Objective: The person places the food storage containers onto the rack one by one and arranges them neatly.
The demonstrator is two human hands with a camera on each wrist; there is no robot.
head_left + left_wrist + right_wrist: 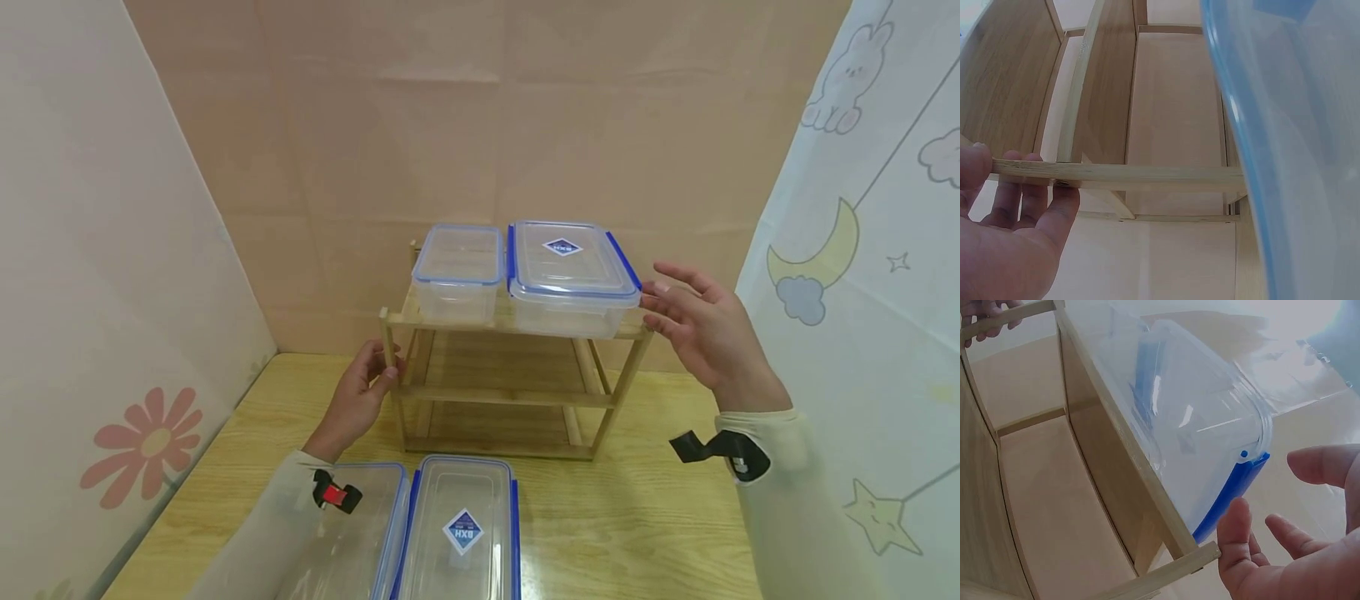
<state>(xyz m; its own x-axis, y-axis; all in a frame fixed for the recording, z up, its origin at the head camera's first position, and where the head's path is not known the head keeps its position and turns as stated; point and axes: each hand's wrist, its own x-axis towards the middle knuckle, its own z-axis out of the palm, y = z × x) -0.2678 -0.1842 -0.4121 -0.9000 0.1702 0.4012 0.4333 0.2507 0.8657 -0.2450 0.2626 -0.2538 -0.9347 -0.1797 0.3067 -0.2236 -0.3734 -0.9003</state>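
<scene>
Closest, a clear blue-clipped box (pixel 450 492) and a second clear box (pixel 375 533) lie side by side on the table (pixel 630 517). Behind them, the left hand (pixel 358 393) grips the front left upright of a wooden rack (pixel 506 396) between thumb and fingers. The right hand (pixel 701 333) is spread just beside a labelled box (pixel 570 271) on the rack's top tier; whether its fingertips touch cannot be told. A narrower box (pixel 459 258) sits alongside, before a tan backdrop (pixel 495 125).
</scene>
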